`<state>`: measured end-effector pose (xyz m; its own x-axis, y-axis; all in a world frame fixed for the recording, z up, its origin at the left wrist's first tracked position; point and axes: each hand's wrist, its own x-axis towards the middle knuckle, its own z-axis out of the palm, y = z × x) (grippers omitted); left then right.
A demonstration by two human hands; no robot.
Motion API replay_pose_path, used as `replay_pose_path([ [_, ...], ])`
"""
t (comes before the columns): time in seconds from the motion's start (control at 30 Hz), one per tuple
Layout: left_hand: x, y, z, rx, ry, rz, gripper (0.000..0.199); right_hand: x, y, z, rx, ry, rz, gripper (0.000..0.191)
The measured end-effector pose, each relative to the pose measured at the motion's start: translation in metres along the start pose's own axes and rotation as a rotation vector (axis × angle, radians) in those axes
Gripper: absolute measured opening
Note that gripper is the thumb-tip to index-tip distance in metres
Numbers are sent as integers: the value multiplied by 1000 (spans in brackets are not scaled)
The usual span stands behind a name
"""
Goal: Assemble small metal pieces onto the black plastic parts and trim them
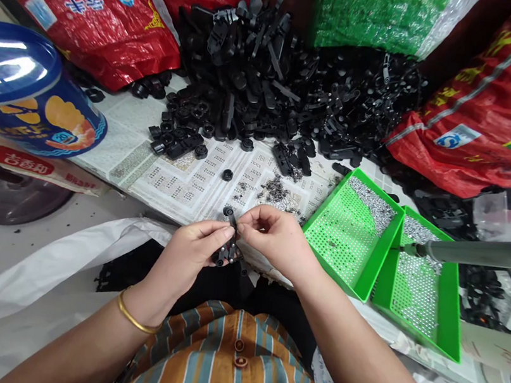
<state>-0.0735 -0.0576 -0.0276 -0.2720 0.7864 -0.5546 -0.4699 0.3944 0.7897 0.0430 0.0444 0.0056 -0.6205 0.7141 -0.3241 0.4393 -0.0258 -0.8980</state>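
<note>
My left hand (pixel 186 255) is closed around a slim black plastic part (pixel 232 247) with small bright metal spots, held just off the table's front edge. The fingers of my right hand (pixel 274 239) are pinched against the part's upper right side; whatever is between the fingertips is too small to make out. A short black round piece (pixel 227 175) lies on the table a little beyond the hands. Near it is a scatter of tiny dark pieces (pixel 275 191). A large heap of black plastic parts (pixel 247 81) covers the back of the table.
Two green perforated trays (pixel 339 229) with small silvery pieces stand at the right. A grey rod-shaped tool (pixel 486 253) reaches over the right tray. Red sacks (pixel 129 38) and a green sack (pixel 368 13) line the back. A blue tub (pixel 15 92) is at left.
</note>
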Motion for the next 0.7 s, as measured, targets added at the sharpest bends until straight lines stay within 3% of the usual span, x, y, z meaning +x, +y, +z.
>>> replay_pose_path([
  [0.37,4,-5,2,-22,55,88,26,-5,1,3,2,32,-40,5],
  [0.57,0,0,6,-75,42,0,25,-3,6,6,206,47,69,7],
  [0.7,-1,1,5,-65,10,-15,32,-2,7,5,192,52,45,8],
])
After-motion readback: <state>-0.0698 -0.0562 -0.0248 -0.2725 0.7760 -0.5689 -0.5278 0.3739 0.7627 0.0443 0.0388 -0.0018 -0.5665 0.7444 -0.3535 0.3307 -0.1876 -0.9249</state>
